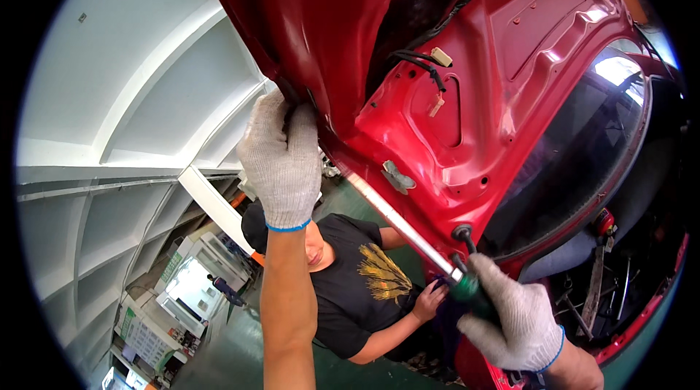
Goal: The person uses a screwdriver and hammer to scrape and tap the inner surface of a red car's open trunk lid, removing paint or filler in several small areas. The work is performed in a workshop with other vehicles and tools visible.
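A raised red trunk lid (474, 135) fills the upper middle and right, its inner side toward me. My left hand (283, 160), in a pale knit glove with a blue cuff, is closed on the lid's lower left edge; its fingertips are partly hidden there. My right hand (514, 317), gloved alike, is wrapped round the green handle of a long screwdriver (408, 228). Its bright shaft slants up and left along the lid's edge, toward my left hand; I cannot tell whether the tip touches. A black rubber stop (463, 232) sits on the lid just above my right hand.
A person in a black T-shirt (364, 281) stands close behind the lid, one hand (430, 301) near the screwdriver handle. Loose wires with a pale connector (440, 57) hang from the lid. Dark glass (569, 149) and loose tools (594, 291) lie to the right.
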Available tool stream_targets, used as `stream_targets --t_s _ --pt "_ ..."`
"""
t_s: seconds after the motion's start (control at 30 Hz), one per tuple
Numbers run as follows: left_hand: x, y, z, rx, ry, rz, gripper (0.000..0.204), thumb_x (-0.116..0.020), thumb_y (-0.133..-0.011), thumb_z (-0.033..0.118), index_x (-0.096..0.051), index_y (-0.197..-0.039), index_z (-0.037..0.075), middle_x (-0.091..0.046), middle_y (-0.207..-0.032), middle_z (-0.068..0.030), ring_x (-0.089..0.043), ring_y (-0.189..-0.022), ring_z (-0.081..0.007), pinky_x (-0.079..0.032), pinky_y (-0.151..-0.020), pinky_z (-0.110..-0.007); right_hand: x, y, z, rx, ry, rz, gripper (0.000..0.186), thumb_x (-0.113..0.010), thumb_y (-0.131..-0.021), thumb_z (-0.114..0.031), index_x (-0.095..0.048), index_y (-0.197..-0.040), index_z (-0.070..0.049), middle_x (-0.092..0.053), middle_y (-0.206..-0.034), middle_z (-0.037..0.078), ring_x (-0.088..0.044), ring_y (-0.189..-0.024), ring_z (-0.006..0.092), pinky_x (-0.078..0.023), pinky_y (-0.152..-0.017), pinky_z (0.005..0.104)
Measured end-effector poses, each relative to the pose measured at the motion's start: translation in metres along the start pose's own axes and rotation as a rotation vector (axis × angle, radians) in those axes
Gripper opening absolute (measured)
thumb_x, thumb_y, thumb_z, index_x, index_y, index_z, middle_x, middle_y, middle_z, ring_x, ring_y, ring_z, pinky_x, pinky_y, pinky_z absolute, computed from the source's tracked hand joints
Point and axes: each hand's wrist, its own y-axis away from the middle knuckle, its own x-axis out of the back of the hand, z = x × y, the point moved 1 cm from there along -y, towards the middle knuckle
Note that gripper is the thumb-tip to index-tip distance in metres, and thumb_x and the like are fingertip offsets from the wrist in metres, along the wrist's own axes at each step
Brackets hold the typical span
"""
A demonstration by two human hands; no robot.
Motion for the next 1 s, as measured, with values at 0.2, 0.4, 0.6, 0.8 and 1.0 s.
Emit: stream_targets --t_s 0.2,0.4,0.6,0.8,1.0 --pt "-0.007 0.008 -0.001 0.111 0.249 0.068 0.04 -0.058 -0.093 -0.004 -0.064 -0.132 -0.007 -0.075 -0.113 -0.0159 -0.073 -0.098 -0.0195 -0.059 -0.089 -0.033 -0.003 -0.003 0.027 0.112 -0.045 0.121 0.075 -0.081 -0.079 -0.014 -0.05 -0.145 0.007 -0.071 -0.106 0.028 -0.073 -0.095 0.0465 -0.059 -0.082 0.0404" --pt "0.004 0.01 -0.02 0.245 0.621 -0.054 0.044 -0.053 -0.089 -0.012 -0.06 -0.132 -0.012 -0.069 -0.127 -0.0231 -0.068 -0.119 -0.0287 -0.054 -0.109 -0.042 0.0 -0.022 0.028 0.184 0.033 0.146 0.075 -0.081 -0.076 -0.011 -0.053 -0.144 0.006 -0.07 -0.098 0.025 -0.073 -0.086 0.0443 -0.058 -0.077 0.0425" --pt "0.008 0.002 -0.029 0.244 0.671 -0.109 0.044 -0.054 -0.09 -0.015 -0.064 -0.132 -0.01 -0.072 -0.122 -0.0171 -0.07 -0.112 -0.024 -0.056 -0.105 -0.038 -0.001 -0.044 0.007 0.288 0.125 0.226 0.07 -0.079 -0.077 -0.008 -0.055 -0.141 0.009 -0.068 -0.091 0.022 -0.072 -0.077 0.0413 -0.058 -0.071 0.0434" --pt "0.018 -0.006 -0.029 0.231 0.578 -0.191 0.042 -0.057 -0.091 -0.012 -0.067 -0.131 -0.009 -0.073 -0.117 -0.0127 -0.071 -0.105 -0.0194 -0.057 -0.099 -0.033 -0.008 -0.06 0.001 0.205 0.164 0.19 0.068 -0.079 -0.082 -0.01 -0.054 -0.142 0.008 -0.071 -0.101 0.026 -0.075 -0.087 0.043 -0.06 -0.078 0.0437" --pt "0.033 -0.035 0.014 0.272 0.18 -0.343 0.03 -0.066 -0.092 0.006 -0.074 -0.117 -0.009 -0.076 -0.099 -0.0107 -0.072 -0.089 -0.0154 -0.058 -0.084 -0.028 -0.021 -0.069 0.01 0.307 0.141 0.258 0.067 -0.081 -0.085 -0.016 -0.055 -0.144 0.005 -0.071 -0.092 0.022 -0.075 -0.076 0.0372 -0.059 -0.066 0.0412"
